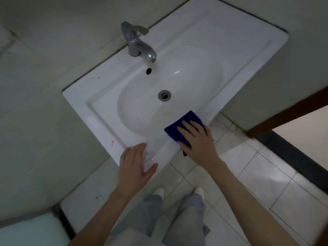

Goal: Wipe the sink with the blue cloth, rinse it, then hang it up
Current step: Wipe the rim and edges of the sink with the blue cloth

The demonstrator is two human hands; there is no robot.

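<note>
Wiping looks underway: the right hand point(197, 141) presses the blue cloth point(188, 125) flat-fingered on the sink point(110, 110) rim, the left hand point(134, 166) rests open; rinsing and hanging remain.

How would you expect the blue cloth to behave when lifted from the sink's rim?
Probably floppy: the blue cloth drapes over the sink edge under the right hand. Likely light, and should slide easily on the glossy glaze.

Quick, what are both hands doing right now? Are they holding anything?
Left hand: open, flat on the front rim of the sink, holding nothing.
Right hand: open, fingers straight, pressing the blue cloth onto the rim.
</note>
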